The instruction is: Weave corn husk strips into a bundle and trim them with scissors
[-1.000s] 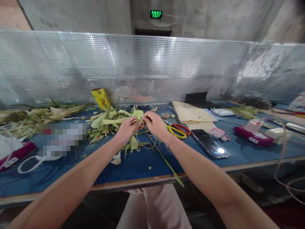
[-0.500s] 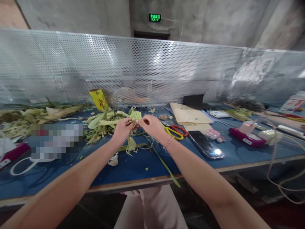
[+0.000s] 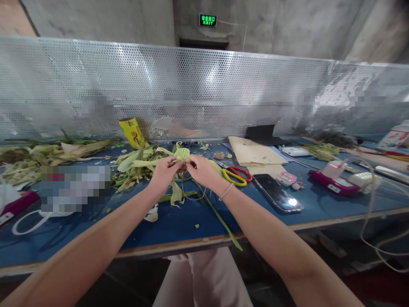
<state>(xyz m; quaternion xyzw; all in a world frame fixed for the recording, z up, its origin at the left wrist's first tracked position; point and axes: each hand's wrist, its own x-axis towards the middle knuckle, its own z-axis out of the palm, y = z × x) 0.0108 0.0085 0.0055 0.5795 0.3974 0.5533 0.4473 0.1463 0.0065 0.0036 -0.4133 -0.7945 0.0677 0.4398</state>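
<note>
And here we are, mid-work at the bench (image 3: 179,228)! The pale green piece (image 3: 182,153) is up in the hands, about midway between the bench's left and right ends, nearer the far edge than the near edge. The left hand (image 3: 165,174) has its fingers closed, clamped on the piece's underside. In comes the right hand (image 3: 202,170) from the other side, fingertips together at that same lower end; whether they also nip the thin cord (image 3: 193,199) I can't tell.

So how far along? The upper part looks ridged and formed, so I'd call the shaping well under way. The lower end is the live action: 2 hands meeting there, the cord looping down beneath them with its slack not drawn in. I'd judge the binding begun but not finished. A ragged husk strip (image 3: 176,195) shows below the fingers; attached to the piece or lying apart, I can't tell.

Left of the hands, the husk pile (image 3: 136,170) sits loose and unformed: plenty of material unused. A long green strip (image 3: 225,224) pokes out over the bench's near edge, just as loose. And over to the right, the scissors (image 3: 235,172) lie on the bench, held by neither hand, so there's no cutting at this instant. Any knot is hidden behind those fingers!
</note>
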